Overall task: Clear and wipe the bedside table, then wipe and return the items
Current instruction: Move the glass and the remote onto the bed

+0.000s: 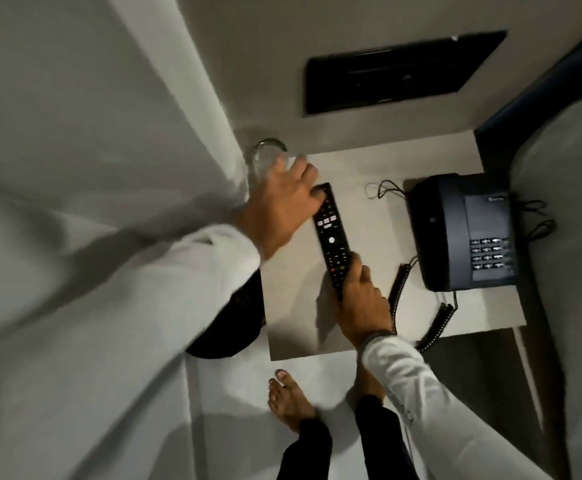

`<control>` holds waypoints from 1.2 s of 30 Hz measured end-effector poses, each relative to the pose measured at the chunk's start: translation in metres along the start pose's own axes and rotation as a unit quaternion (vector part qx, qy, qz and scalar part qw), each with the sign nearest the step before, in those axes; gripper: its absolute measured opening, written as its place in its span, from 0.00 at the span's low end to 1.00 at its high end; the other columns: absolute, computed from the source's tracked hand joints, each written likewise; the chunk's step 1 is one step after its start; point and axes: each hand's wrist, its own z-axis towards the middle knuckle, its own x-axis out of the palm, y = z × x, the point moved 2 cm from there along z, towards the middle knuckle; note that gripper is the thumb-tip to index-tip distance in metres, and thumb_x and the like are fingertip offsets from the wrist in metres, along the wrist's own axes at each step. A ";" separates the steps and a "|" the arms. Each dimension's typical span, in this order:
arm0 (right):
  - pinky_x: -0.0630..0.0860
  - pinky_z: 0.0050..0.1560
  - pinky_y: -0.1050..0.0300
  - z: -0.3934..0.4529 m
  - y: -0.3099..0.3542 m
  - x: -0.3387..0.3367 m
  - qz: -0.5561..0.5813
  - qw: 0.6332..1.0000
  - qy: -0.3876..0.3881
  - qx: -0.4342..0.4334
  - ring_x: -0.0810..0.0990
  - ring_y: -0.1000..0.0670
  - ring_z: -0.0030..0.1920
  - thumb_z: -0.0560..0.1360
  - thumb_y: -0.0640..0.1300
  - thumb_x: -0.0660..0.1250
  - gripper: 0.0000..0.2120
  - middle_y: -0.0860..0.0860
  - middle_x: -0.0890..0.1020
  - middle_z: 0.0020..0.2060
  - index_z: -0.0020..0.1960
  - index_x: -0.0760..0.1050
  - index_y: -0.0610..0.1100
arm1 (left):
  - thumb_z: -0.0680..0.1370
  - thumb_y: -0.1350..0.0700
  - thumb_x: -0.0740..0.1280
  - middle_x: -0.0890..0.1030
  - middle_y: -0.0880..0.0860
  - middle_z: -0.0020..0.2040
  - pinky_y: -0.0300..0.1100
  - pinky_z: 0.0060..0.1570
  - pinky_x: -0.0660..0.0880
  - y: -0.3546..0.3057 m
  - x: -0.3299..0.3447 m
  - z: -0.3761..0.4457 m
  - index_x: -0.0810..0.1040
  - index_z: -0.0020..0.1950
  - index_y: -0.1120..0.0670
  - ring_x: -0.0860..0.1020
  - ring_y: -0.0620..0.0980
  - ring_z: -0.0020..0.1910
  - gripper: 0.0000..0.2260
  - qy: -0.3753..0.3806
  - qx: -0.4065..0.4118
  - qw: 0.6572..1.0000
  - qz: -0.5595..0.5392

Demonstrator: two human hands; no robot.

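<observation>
Left hand (282, 199): wrapped round the glass (265, 159) at the desk's (293, 327) upper-left corner — likely lifting it clear.
Right hand (360, 296): pinching the remote's (331, 237) near end, centre frame — probably next off.
Phone (462, 233): untouched, right of frame.

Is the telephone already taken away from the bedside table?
No, the telephone sits on the right part of the bedside table, its coiled cord lying beside it.
</observation>
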 end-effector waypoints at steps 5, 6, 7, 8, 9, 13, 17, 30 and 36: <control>0.78 0.52 0.48 -0.006 0.002 0.009 0.277 0.954 0.112 0.036 0.83 0.39 0.52 0.83 0.49 0.63 0.19 0.38 0.81 0.54 0.69 0.65 0.41 | 0.82 0.60 0.57 0.75 0.59 0.66 0.53 0.65 0.69 0.029 0.008 0.041 0.73 0.68 0.55 0.70 0.60 0.68 0.14 0.122 0.056 0.977 0.165; 0.78 0.46 0.52 -0.013 0.004 0.007 0.375 0.915 0.139 0.043 0.82 0.43 0.46 0.83 0.48 0.64 0.12 0.41 0.82 0.50 0.64 0.68 0.45 | 0.83 0.58 0.58 0.75 0.58 0.67 0.50 0.63 0.70 0.033 0.010 0.041 0.71 0.69 0.54 0.71 0.59 0.68 0.15 0.142 0.059 0.972 0.179; 0.75 0.38 0.55 -0.021 0.002 0.005 0.479 0.863 0.151 0.054 0.79 0.45 0.40 0.84 0.46 0.64 0.06 0.45 0.81 0.45 0.59 0.68 0.48 | 0.83 0.57 0.57 0.74 0.57 0.68 0.49 0.62 0.71 0.033 0.008 0.042 0.70 0.71 0.52 0.72 0.59 0.68 0.16 0.152 0.061 0.969 0.183; 0.70 0.32 0.57 -0.029 0.001 0.003 0.555 0.816 0.152 0.059 0.76 0.46 0.35 0.84 0.44 0.63 0.04 0.47 0.80 0.41 0.56 0.67 0.49 | 0.83 0.57 0.58 0.75 0.57 0.67 0.49 0.61 0.71 0.034 0.008 0.038 0.69 0.72 0.52 0.73 0.59 0.67 0.16 0.150 0.054 0.971 0.176; 0.67 0.29 0.58 -0.036 -0.002 -0.003 0.605 0.781 0.144 0.059 0.74 0.48 0.32 0.85 0.43 0.62 0.04 0.48 0.79 0.39 0.56 0.67 0.46 | 0.82 0.58 0.60 0.78 0.57 0.64 0.49 0.59 0.73 0.034 0.003 0.033 0.72 0.71 0.53 0.76 0.59 0.64 0.17 0.141 0.043 0.977 0.156; 0.68 0.31 0.58 -0.069 -0.032 -0.055 0.706 0.706 0.047 0.028 0.72 0.54 0.29 0.86 0.43 0.60 0.04 0.45 0.77 0.38 0.58 0.66 0.43 | 0.74 0.49 0.63 0.82 0.64 0.54 0.55 0.49 0.79 0.017 -0.038 0.020 0.78 0.66 0.54 0.81 0.66 0.51 0.22 0.050 -0.040 0.996 -0.058; 0.72 0.32 0.62 -0.108 -0.100 -0.127 0.764 0.632 -0.132 0.013 0.73 0.52 0.33 0.86 0.41 0.58 0.05 0.47 0.78 0.41 0.61 0.69 0.45 | 0.67 0.38 0.72 0.83 0.58 0.60 0.56 0.58 0.80 -0.045 -0.109 0.031 0.72 0.69 0.42 0.82 0.61 0.57 0.31 -0.039 -0.064 0.922 -0.379; 0.69 0.26 0.59 -0.295 -0.421 -0.195 0.712 0.457 -0.484 0.225 0.68 0.53 0.25 0.87 0.46 0.56 0.09 0.45 0.82 0.36 0.59 0.70 0.41 | 0.69 0.48 0.80 0.84 0.48 0.49 0.28 0.47 0.78 -0.526 -0.330 0.066 0.78 0.63 0.51 0.84 0.43 0.47 0.24 -0.103 0.099 0.680 -0.719; 0.69 0.28 0.57 -0.344 -0.491 -0.166 0.629 0.531 -0.436 0.364 0.74 0.49 0.23 0.85 0.55 0.57 0.12 0.43 0.81 0.28 0.65 0.66 0.51 | 0.68 0.35 0.75 0.85 0.49 0.49 0.49 0.51 0.79 -0.634 -0.326 0.074 0.79 0.59 0.51 0.82 0.52 0.51 0.28 -0.066 0.091 0.805 -0.583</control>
